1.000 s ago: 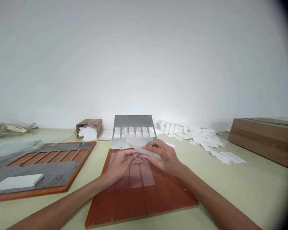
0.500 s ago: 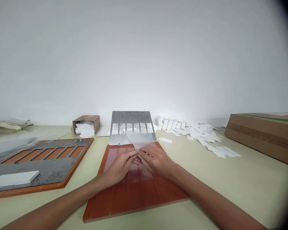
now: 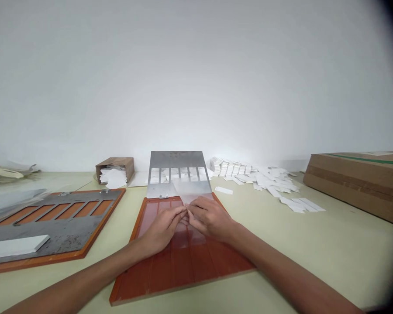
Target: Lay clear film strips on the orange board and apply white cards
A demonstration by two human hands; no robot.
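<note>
My left hand (image 3: 162,229) and my right hand (image 3: 209,218) meet fingertip to fingertip over the red-brown grooved board (image 3: 180,261) in front of me. Both pinch a thin translucent strip of film (image 3: 188,192) that sticks up between them toward the far edge of the board. Behind the board a hinged metal stencil plate (image 3: 178,174) with several slots stands tilted up. More translucent strips lie in the board's grooves under my hands.
A second board with a grey slotted plate (image 3: 52,222) and a white block (image 3: 15,246) lies at the left. A small open carton (image 3: 114,170) of white slips, scattered white slips (image 3: 275,185) and a large cardboard box (image 3: 360,183) stand along the back and right.
My right hand drew back from the stencil plate to meet the left over the board. The film strip came down with it and stands more upright between the fingertips.
</note>
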